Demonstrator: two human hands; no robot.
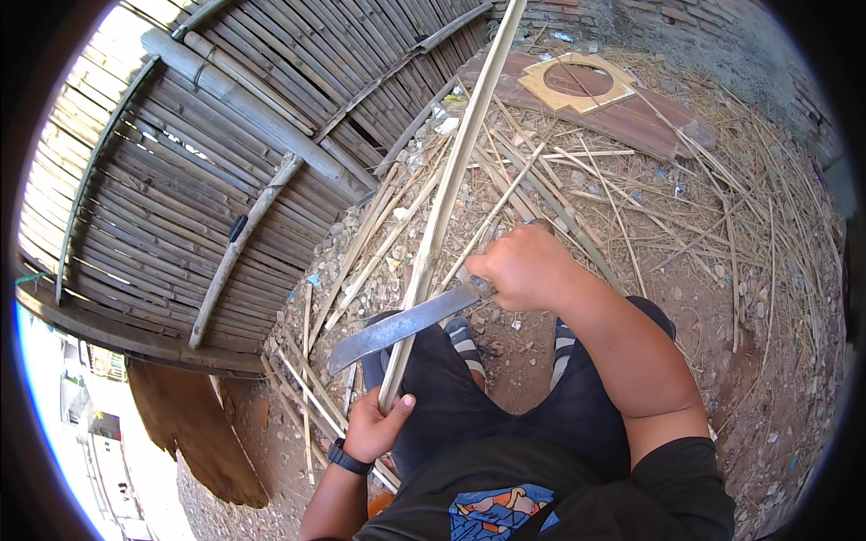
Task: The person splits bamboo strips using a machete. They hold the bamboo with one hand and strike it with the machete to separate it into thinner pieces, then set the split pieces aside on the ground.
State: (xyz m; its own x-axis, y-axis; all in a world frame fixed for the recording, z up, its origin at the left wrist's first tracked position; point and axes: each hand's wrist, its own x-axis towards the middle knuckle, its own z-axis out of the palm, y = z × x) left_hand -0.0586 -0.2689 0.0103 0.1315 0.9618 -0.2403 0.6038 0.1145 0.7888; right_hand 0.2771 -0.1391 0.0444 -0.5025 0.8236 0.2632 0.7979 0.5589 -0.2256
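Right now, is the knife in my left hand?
No, your right hand holds the knife, while your left hand grips the bamboo strip.

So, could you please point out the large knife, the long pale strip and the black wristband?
Large knife [388,332]: head view, on the blade.
Long pale strip [447,203]: head view, about midway along it.
Black wristband [349,458]: head view, on its outer face.

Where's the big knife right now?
In the head view, just left of centre: the right hand holds the knife across the long pale strip, beyond the left hand.
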